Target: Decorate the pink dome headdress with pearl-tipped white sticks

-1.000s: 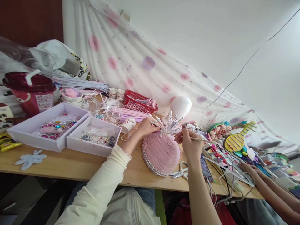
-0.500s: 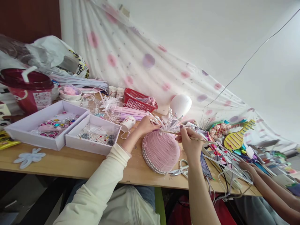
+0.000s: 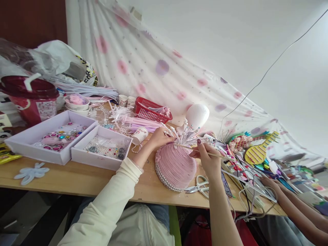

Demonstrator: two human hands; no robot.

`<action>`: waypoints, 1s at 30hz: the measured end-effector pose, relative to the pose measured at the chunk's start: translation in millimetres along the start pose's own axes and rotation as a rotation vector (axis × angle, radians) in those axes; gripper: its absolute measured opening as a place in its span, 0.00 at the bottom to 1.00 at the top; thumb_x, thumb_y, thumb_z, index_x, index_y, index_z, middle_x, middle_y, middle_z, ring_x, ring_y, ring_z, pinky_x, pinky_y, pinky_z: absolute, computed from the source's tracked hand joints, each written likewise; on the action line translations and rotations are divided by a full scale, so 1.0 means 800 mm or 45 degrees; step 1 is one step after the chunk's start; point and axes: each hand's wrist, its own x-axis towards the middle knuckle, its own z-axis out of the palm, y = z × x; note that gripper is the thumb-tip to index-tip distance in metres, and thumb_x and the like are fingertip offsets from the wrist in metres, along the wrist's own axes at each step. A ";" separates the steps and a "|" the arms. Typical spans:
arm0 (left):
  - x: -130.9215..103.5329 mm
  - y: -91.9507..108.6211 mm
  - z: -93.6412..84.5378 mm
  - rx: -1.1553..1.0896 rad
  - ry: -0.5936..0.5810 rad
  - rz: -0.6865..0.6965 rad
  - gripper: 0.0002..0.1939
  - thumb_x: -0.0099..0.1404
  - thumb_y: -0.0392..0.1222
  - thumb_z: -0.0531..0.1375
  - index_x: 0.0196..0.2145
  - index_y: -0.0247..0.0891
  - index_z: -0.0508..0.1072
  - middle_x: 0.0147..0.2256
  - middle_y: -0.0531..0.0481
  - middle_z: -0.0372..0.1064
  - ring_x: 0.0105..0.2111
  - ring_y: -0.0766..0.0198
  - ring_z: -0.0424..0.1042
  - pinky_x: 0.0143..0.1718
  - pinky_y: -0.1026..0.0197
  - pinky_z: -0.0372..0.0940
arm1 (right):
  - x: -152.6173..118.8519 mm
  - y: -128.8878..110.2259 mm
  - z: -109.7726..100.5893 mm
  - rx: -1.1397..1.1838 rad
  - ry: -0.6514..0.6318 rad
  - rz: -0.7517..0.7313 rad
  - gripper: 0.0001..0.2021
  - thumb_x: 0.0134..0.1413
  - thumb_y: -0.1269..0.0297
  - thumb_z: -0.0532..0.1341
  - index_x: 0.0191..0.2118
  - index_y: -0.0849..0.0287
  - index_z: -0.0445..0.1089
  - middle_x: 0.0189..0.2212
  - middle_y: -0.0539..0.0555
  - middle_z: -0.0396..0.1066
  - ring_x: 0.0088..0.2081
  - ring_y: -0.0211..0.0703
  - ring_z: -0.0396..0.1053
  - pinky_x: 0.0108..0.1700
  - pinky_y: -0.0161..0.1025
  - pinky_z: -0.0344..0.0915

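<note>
While my right hand grips a thin wooden stick, the pink ribbed dome edged with pearl beads sits between both hands

On the wooden worktop, I see the dome nearer me than either hand, its top level with the stick's tip. My left hand has its fingers curled at the left of the white bead-tipped stems on top; I cannot tell what they pinch. White-handled scissors lie just right of the dome.
</note>
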 end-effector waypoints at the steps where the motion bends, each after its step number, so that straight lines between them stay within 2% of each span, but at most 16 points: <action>1: 0.000 0.001 0.000 0.002 0.000 -0.006 0.06 0.52 0.33 0.64 0.30 0.35 0.81 0.33 0.49 0.80 0.36 0.60 0.77 0.37 0.64 0.67 | 0.001 0.001 0.000 0.037 0.027 0.052 0.25 0.46 0.40 0.66 0.23 0.62 0.74 0.16 0.53 0.72 0.19 0.39 0.71 0.25 0.35 0.73; 4: -0.001 0.003 0.000 0.005 0.004 -0.021 0.06 0.51 0.33 0.64 0.30 0.35 0.81 0.32 0.49 0.80 0.36 0.60 0.77 0.36 0.64 0.67 | 0.005 0.004 -0.001 0.154 0.071 0.159 0.23 0.43 0.43 0.70 0.24 0.63 0.75 0.16 0.53 0.72 0.20 0.39 0.71 0.26 0.36 0.75; 9: 0.000 0.000 0.000 0.009 0.018 -0.028 0.07 0.51 0.34 0.65 0.31 0.35 0.81 0.35 0.47 0.80 0.39 0.58 0.78 0.40 0.63 0.67 | 0.011 0.009 -0.009 0.374 -0.096 0.181 0.20 0.35 0.49 0.75 0.29 0.62 0.77 0.24 0.53 0.76 0.28 0.41 0.75 0.33 0.38 0.79; 17: 0.000 -0.004 0.000 0.010 0.005 -0.025 0.07 0.52 0.34 0.65 0.32 0.35 0.81 0.35 0.48 0.80 0.39 0.58 0.78 0.39 0.62 0.67 | 0.023 0.029 -0.012 0.387 -0.048 0.219 0.24 0.32 0.45 0.74 0.27 0.63 0.76 0.22 0.53 0.75 0.24 0.37 0.73 0.29 0.34 0.78; 25: -0.001 0.002 -0.001 -0.002 -0.013 -0.031 0.08 0.53 0.34 0.64 0.33 0.36 0.81 0.37 0.48 0.80 0.41 0.57 0.78 0.42 0.60 0.67 | 0.030 0.043 -0.015 0.458 -0.062 0.282 0.24 0.32 0.47 0.75 0.28 0.64 0.75 0.22 0.53 0.75 0.22 0.37 0.72 0.28 0.35 0.78; 30: -0.001 0.004 -0.002 0.001 -0.008 -0.032 0.08 0.52 0.33 0.64 0.33 0.36 0.81 0.37 0.48 0.80 0.41 0.58 0.77 0.42 0.60 0.67 | 0.030 0.046 -0.017 0.495 -0.043 0.350 0.24 0.28 0.48 0.77 0.26 0.64 0.75 0.20 0.52 0.74 0.21 0.36 0.70 0.27 0.35 0.77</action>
